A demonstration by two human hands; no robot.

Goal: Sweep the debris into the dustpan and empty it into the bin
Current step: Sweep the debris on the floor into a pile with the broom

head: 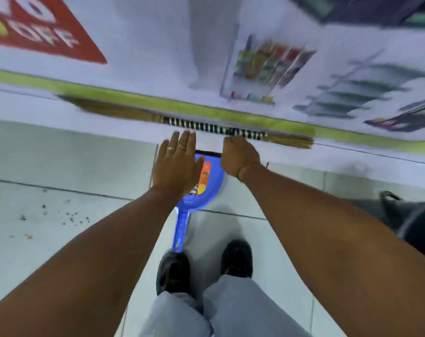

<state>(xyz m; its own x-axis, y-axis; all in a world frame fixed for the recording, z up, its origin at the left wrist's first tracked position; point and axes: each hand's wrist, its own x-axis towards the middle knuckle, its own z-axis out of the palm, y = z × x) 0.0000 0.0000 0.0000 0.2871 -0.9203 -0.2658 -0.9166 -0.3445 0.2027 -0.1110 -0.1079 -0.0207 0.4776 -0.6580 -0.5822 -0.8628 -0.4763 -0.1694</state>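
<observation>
A straw broom (206, 125) with a black-and-white wrapped handle lies along the foot of the wall. My right hand (239, 155) curls over the wrapped handle near its right end; the fingertips are hidden, so the grip is unclear. My left hand (177, 164) hovers flat with fingers spread above a blue dustpan (210, 183). The dustpan lies on the tiled floor, its handle (181, 229) pointing toward my shoes. Small dark debris (70, 218) is scattered on the tiles at the left.
A wall poster with a green stripe (206, 110) runs across ahead. A dark bag or bin (406, 220) sits at the right edge. My two black shoes (173, 271) stand just behind the dustpan handle. The whole view is motion-blurred.
</observation>
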